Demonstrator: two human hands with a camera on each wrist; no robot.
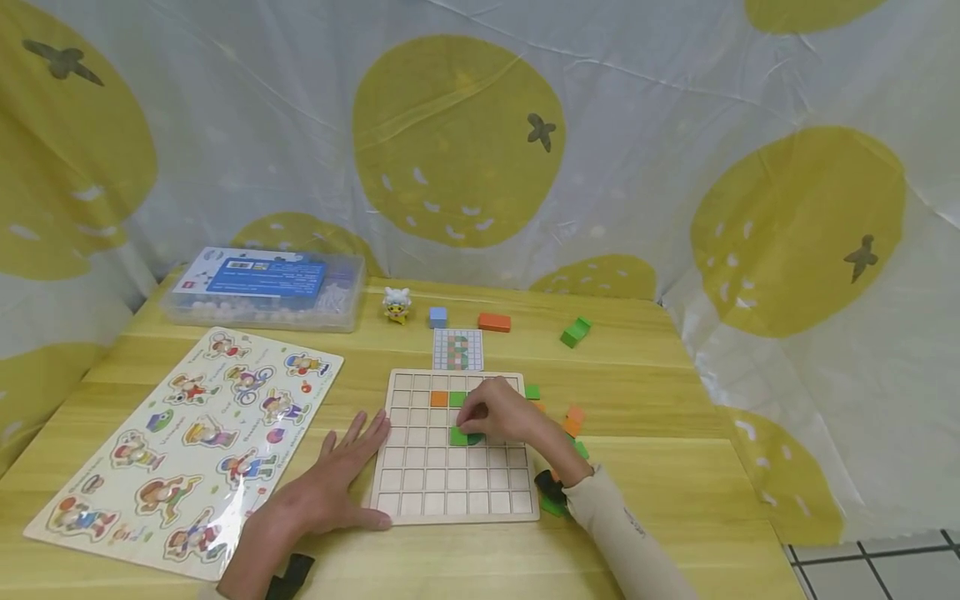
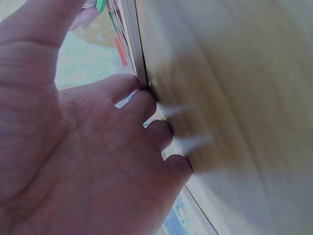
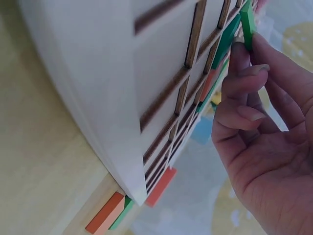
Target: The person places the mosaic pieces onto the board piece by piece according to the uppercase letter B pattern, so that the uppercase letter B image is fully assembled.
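Observation:
A wooden grid board lies on the table in front of me. My right hand is over its middle and pinches a light green tile between thumb and fingers. A darker green tile lies on the grid just by the held one. Farther up the grid are an orange tile and a green tile; the right hand hides part of that row. With fingers spread, my left hand touches the board's left edge.
Above the board lies a small pattern card, with a toy figure, blue block and red block behind it. Loose orange blocks and green ones lie right of the board. A picture puzzle and plastic case are left.

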